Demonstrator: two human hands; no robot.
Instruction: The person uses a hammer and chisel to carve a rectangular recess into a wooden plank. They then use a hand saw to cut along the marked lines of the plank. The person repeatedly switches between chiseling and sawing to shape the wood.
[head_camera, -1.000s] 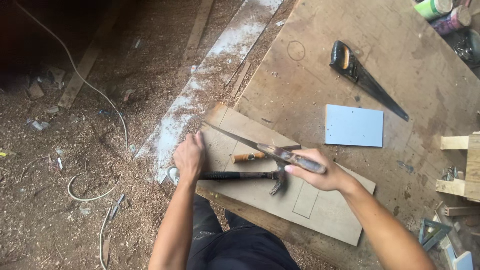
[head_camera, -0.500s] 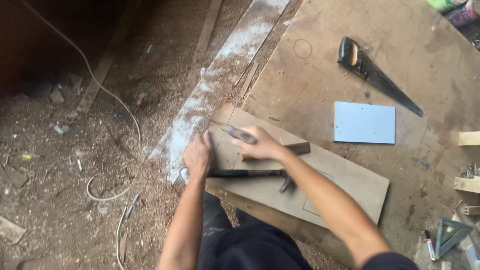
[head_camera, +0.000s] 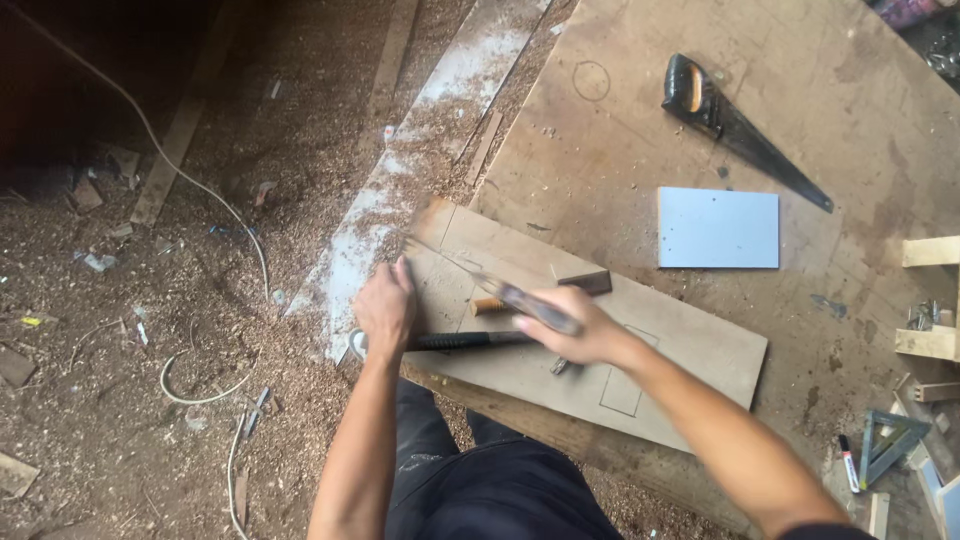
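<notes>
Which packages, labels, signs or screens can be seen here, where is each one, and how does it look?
None can be told with certainty.
Pale blue rectangular sheet: flat on the brown board near the handsaw, blank apart from small dots.
Colourful container: top right corner, cut off and blurred; any label cannot be made out.

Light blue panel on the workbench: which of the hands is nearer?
Right. The right hand grips a handsaw over the board, down-left of the light blue panel. The left hand presses the board's far left end.
</notes>
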